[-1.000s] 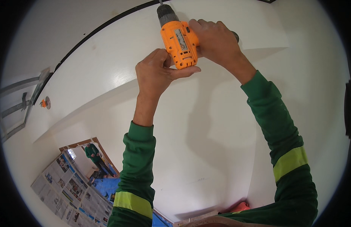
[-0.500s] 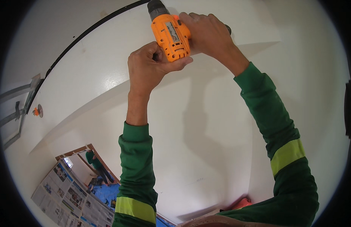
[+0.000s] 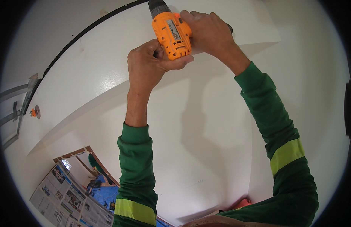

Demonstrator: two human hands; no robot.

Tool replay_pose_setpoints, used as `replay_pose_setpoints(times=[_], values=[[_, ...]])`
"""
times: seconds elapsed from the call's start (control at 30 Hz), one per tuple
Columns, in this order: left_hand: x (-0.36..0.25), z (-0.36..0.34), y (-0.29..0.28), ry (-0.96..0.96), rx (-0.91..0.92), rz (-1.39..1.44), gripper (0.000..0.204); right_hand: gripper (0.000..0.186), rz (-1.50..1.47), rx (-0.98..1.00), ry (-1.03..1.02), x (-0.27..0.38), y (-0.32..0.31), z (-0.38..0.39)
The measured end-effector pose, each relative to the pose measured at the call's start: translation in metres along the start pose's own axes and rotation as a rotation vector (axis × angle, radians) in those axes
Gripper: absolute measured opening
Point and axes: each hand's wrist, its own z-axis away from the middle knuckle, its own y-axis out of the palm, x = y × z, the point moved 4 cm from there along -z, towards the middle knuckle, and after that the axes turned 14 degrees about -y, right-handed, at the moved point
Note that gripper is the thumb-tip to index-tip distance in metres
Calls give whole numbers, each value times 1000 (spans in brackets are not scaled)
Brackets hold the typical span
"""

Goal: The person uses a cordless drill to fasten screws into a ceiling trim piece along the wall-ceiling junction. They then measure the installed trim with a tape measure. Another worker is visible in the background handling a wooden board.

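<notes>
An orange cordless drill with a dark chuck is held up high against the white wall near the top of the view. My right hand is wrapped around its handle, which the hand mostly hides. Behind and below the motor housing, my left hand steadies the drill, its thumb stretched across the back end and its fingers curled at the side. The chuck points up and slightly left; its tip is cut off by the upper edge, so any bit in it is hidden.
A black strip curves along the wall's upper left. Left of me are a metal frame and a round fitting with an orange part. Newspaper sheets cover a surface at lower left. Through a doorway, a person bends over a blue sheet.
Both hands stay on the drill, which has barely moved. In the doorway, the other person has gone from standing to bending low toward the floor.
</notes>
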Motion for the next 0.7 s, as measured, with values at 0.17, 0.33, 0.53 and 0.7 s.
replay_pose_setpoints(times=[0.17, 0.33, 0.53, 0.7], values=[[-1, 0, -1, 11, -10, -4, 69, 46, 6, 18, 15, 0, 0, -1], [-4, 0, 0, 14, -9, -22, 67, 47, 8, 20, 9, -1, 0, 0], [-5, 1, 1, -24, 2, 9, 64, 47, 15, -4, -8, -3, 2, 0], [-5, 1, 0, -10, -13, -4, 64, 46, 23, -18, -19, -4, 2, 0]])
